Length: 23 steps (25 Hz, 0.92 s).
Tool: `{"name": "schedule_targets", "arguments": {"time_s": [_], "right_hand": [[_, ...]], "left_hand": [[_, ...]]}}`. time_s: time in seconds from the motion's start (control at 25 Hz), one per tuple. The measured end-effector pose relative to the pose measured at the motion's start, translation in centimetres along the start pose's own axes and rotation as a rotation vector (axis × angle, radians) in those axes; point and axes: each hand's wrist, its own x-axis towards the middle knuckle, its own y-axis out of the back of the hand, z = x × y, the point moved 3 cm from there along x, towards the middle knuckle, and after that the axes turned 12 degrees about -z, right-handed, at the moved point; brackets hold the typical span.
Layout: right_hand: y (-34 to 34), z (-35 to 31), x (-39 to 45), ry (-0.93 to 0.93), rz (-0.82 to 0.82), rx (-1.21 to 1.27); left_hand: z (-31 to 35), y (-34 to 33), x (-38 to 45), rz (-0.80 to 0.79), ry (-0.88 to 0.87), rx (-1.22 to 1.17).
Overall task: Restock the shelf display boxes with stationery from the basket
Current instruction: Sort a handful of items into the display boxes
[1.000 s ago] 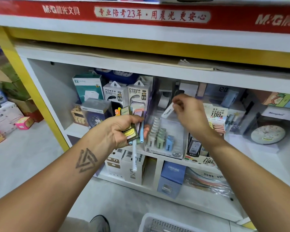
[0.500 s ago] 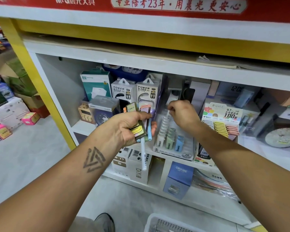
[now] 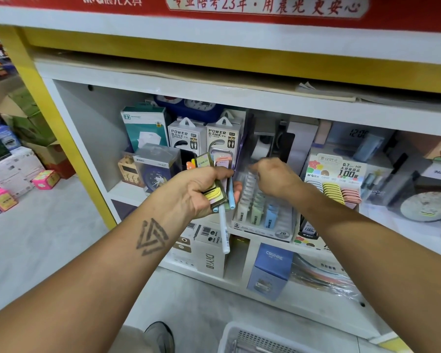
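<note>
white shelves under a red and yellow sign hold lots of shop things. left hand (image 3: 199,192) grips a bunch of small yellow and pink flat packs and thin blue pens (image 3: 220,197), so the stock stays close to the clear plastic display box with rows of little pale packs (image 3: 262,212). right hand (image 3: 273,179) reaches over the back row of that box, fingers curled down, maybe to push a pack in; i cannot tell if they pinch anything. white plastic basket (image 3: 242,338) waits on the floor below.
</note>
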Motion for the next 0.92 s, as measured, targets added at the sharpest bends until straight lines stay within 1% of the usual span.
{"name": "schedule_targets", "arguments": {"time_s": [0.04, 0.08, 0.12, 0.16, 0.2, 0.24, 0.28, 0.36, 0.48, 0.6, 0.8, 0.92], "right_hand": [[0.6, -0.2, -0.9, 0.014, 0.043, 0.046], [1.2, -0.3, -2.0, 0.023, 0.093, 0.167], [1.7, -0.4, -3.3, 0.024, 0.118, 0.38], [2.0, -0.4, -4.8, 0.011, 0.078, 0.666], [2.0, -0.5, -6.7, 0.008, -0.017, 0.944], [1.9, -0.7, -8.5, 0.031, -0.127, 1.136], [1.7, -0.8, -10.1, 0.055, -0.218, 1.208], [1.5, -0.7, -12.6, 0.095, -0.309, 1.191], [1.0, 0.1, -14.5, 0.132, -0.334, 1.217], [1.7, 3.0, -16.2, 0.154, -0.369, 1.158], [4.2, 8.3, -18.7, 0.122, -0.199, 1.137], [4.7, 9.5, -19.5, 0.144, -0.18, 1.151]], "left_hand": [[0.0, -0.2, 0.0, 0.002, -0.006, -0.013], [0.0, -0.5, 0.2, 0.003, -0.014, -0.027], [0.0, -0.8, 0.4, 0.009, -0.022, -0.04], [0.0, -1.2, 0.7, 0.017, -0.031, -0.049], [-0.1, -1.7, 1.1, 0.03, -0.045, -0.053], [-0.2, -2.2, 1.4, 0.044, -0.06, -0.056], [-0.3, -2.8, 1.7, 0.057, -0.077, -0.062], [-0.8, -4.3, 2.4, 0.07, -0.109, -0.087], [-1.6, -6.0, 3.2, 0.066, -0.149, -0.118], [-1.7, -6.7, 3.8, 0.066, -0.179, -0.14], [-2.6, -7.6, 4.2, 0.035, -0.157, -0.072], [-3.9, -8.8, 4.4, -0.005, -0.132, -0.022]]}}
